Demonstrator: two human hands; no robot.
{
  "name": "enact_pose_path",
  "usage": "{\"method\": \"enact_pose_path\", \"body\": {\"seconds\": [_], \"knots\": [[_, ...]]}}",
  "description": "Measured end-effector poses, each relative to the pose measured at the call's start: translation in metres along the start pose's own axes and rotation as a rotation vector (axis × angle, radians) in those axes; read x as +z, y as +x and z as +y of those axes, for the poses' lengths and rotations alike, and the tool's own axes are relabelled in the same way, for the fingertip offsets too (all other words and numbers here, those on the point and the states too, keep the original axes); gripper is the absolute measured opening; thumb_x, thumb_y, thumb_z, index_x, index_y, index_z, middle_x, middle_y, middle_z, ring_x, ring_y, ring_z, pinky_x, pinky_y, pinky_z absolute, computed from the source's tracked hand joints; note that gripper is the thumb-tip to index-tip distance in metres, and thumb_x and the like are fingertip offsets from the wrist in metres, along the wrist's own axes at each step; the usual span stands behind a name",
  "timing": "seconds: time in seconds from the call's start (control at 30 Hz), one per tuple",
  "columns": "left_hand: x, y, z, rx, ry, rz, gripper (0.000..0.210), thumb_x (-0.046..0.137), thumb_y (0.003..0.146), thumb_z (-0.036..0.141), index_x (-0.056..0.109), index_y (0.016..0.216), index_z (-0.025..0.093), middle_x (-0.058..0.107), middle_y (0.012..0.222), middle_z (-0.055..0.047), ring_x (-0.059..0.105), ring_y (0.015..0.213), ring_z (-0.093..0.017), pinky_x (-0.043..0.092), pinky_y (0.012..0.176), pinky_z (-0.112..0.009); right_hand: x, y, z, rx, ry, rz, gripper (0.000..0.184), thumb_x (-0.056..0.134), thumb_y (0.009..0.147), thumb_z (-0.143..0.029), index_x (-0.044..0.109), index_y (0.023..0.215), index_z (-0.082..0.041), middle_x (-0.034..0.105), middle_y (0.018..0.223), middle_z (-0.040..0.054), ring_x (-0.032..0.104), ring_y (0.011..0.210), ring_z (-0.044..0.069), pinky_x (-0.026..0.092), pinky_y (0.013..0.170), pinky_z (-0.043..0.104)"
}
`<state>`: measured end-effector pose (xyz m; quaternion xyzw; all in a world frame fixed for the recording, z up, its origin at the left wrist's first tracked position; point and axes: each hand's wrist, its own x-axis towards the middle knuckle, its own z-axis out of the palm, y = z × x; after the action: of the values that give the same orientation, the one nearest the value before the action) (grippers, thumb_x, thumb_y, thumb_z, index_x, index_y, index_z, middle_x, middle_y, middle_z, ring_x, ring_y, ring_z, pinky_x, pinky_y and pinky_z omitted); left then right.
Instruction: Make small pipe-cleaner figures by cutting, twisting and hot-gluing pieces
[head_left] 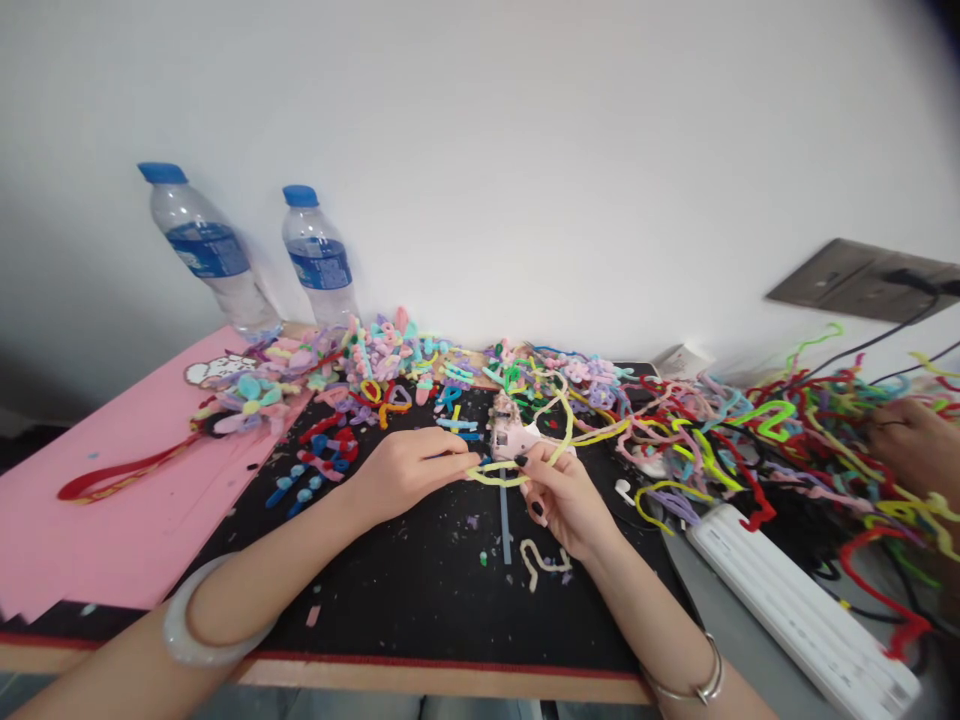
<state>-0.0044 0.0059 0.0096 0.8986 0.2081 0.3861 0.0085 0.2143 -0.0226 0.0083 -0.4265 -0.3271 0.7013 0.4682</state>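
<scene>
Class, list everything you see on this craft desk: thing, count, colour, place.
Bottles: two, clear with blue caps, back left by the wall.
Pink sheet: one, left.
Black mat: one, centre.
Pipe cleaners: many, mixed colours, back and right.
Yellow pipe cleaner: one, held between both hands.
Power strip: one, white, right front.
Wall socket: one, grey, right.
Another person's hand: one, far right.
Left hand: white bangle on the wrist.
Right hand: silver bracelet on the wrist.

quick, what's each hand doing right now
left hand: closed, pinching the yellow pipe cleaner
right hand: closed, pinching the same yellow pipe cleaner
</scene>
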Motion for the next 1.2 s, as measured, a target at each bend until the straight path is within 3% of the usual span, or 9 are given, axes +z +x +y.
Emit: {"method": "enact_pose_path", "body": {"seconds": [0.47,1.2], "knots": [[0.004,-0.0032,0.0008,0.022,-0.011,0.013,0.013,0.059,0.083,0.016,0.064,0.094,0.014,0.068,0.083,-0.006,0.062,0.075,-0.014,0.051,0.069,-0.024,0.0006,-0.0021,-0.0026,-0.009,-0.039,-0.019,0.023,0.071,0.067,-0.027,0.05,0.065,-0.018,0.052,0.043,-0.007,0.033,0.029,0.002,0.028,0.027,0.011],[0.0023,-0.0016,0.0006,-0.127,-0.082,0.08,0.01,0.058,0.083,0.014,0.068,0.087,0.015,0.068,0.079,-0.006,0.061,0.072,-0.013,0.05,0.067,-0.023,-0.0004,-0.0032,-0.0048,-0.228,-0.118,0.0,0.017,0.074,0.068,-0.026,0.061,0.07,-0.015,0.062,0.055,-0.0015,0.047,0.038,0.006,0.043,0.035,0.015]]}}
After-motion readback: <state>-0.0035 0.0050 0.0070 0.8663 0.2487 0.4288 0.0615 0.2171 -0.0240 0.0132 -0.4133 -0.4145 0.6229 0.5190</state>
